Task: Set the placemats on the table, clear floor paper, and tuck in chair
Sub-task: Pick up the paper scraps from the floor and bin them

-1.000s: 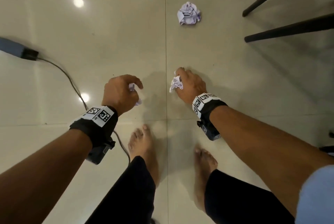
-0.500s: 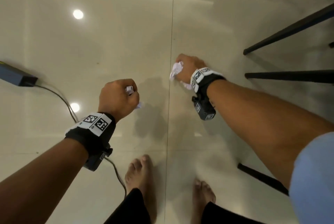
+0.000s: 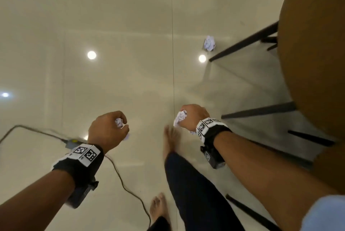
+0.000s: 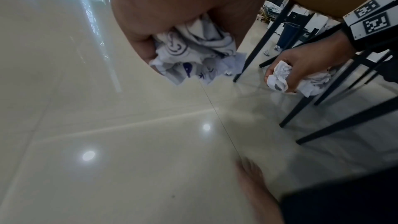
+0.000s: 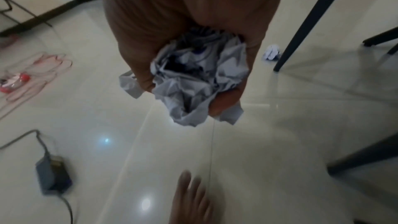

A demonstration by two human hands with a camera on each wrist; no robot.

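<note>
my left hand (image 3: 107, 128) is curled tight round a crumpled paper wad (image 4: 193, 54), white with blue print, with edges sticking out below the fingers. my right hand (image 3: 194, 117) is the same, fisted on a second wad (image 5: 193, 83) with scraps poking out both sides of the grip. both hands are up off the floor (image 3: 130, 63).

progress, my read: the floor paper is partly done, with two pieces in hand. a third paper ball (image 3: 209, 43) lies on the floor well ahead of my right fingers, just beside the foot of a black leg (image 3: 242, 46). that one is left to pick up. both fists are full, so i'd guess it gets squeezed in with a wad, or i dump these first. no bin in view.

placemats: none in view, so i can't say if they're set. chair: can't tell either. a round brown top (image 3: 313, 53) out to the right of my right hand is cut off by the frame edge, and it could be the table or a seat.

a power brick (image 3: 71, 143) and cable (image 3: 119, 174) sit by my left wrist, the brick partly behind it. my bare foot (image 3: 169, 141) is blurred between the hands. a pinkish thing (image 5: 32, 74) is far off on the floor in the dim right wrist view, and i can't make it out.
</note>
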